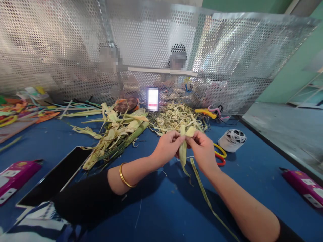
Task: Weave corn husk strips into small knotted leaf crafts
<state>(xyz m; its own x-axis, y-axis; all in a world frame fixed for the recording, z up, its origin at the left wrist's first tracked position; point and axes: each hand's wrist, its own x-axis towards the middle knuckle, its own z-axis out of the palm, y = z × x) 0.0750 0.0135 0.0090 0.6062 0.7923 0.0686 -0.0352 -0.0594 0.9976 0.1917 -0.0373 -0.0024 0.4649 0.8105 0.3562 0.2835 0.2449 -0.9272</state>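
Observation:
Above the blue table my two hands meet, pinching pale green corn husk strips (184,152) that cross each other. My left hand (168,147) closes on the husk from the left, thumb and fingers pressed together. From the right, my right hand (204,149) grips the same husk at the crossing. A long narrow husk strip (205,195) hangs or lies below my right hand, running towards the near edge; whether it joins the held piece I cannot tell. Just beyond my hands is a heap of shredded husk (176,116).
A pile of whole husks (118,131) lies left, near a black tablet (57,176). Scissors with yellow and red handles (221,154) and a spool of white thread (232,140) are right. Purple power strips (19,176) flank the table. A perforated metal screen (151,40) stands behind; people sit beyond it.

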